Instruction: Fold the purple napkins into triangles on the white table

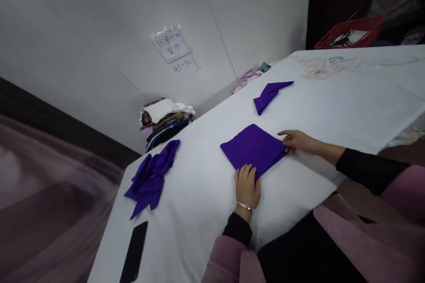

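A purple cloth napkin, folded into a square, lies flat on the white-covered table in front of me, one corner pointing away. My left hand rests on its near left edge, fingers extended and lying flat. At the right corner, my right hand pinches the layered edge between thumb and fingers, with the index finger stretched out above. Beyond it lies a narrow folded purple napkin. Several crumpled purple napkins lie in a loose heap to the left; their exact number is hard to make out.
A black phone lies near the table's left edge. Stacked folded cloths and pinkish cloths sit between table and wall. A red basket stands past the far right end. Handwritten paper signs hang on the wall.
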`<state>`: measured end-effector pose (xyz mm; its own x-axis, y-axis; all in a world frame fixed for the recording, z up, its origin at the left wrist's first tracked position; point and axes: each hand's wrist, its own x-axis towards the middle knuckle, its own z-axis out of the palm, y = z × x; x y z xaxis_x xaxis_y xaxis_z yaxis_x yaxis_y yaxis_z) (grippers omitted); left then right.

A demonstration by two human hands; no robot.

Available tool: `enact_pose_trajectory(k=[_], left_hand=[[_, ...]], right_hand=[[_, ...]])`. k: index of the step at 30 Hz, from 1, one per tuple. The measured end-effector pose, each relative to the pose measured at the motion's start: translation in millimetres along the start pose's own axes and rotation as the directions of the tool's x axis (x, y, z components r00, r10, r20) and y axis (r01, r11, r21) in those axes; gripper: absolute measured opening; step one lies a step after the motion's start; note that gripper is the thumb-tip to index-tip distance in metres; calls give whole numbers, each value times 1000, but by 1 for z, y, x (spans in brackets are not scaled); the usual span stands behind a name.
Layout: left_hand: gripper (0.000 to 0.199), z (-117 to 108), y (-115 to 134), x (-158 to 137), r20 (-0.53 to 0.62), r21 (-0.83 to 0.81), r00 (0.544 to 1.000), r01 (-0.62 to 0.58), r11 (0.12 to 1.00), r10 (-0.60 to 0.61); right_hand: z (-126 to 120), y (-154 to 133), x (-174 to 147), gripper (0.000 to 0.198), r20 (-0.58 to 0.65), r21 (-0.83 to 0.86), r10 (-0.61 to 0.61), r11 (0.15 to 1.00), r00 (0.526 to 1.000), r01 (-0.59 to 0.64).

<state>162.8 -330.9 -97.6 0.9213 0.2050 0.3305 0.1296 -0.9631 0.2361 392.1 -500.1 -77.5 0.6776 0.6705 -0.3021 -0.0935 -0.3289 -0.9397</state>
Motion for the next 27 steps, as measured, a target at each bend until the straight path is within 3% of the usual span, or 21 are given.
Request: enact_pose_trajectory(k=[11,18,24,27], left_hand=[[32,1,-2,-3,-30,7,999,12,1000,-12],[30,-3,-3,-8,-104,-17,995,11,1000,-13],[31,-8,-3,-15,-141,-22,990,28,999,-31],[31,-8,-4,-18,-162,-39,986,37,999,-43]], right_hand=[[-5,9,-2,40,-76,-258,-32,966,997,11],[-10,11,-3,37,-58,-564,-209,814,976,141],[-22,14,-4,34,-145,-594,-274,792,951,138],[-17,14,-13,33,-151,-622,-423,743,894,246]])
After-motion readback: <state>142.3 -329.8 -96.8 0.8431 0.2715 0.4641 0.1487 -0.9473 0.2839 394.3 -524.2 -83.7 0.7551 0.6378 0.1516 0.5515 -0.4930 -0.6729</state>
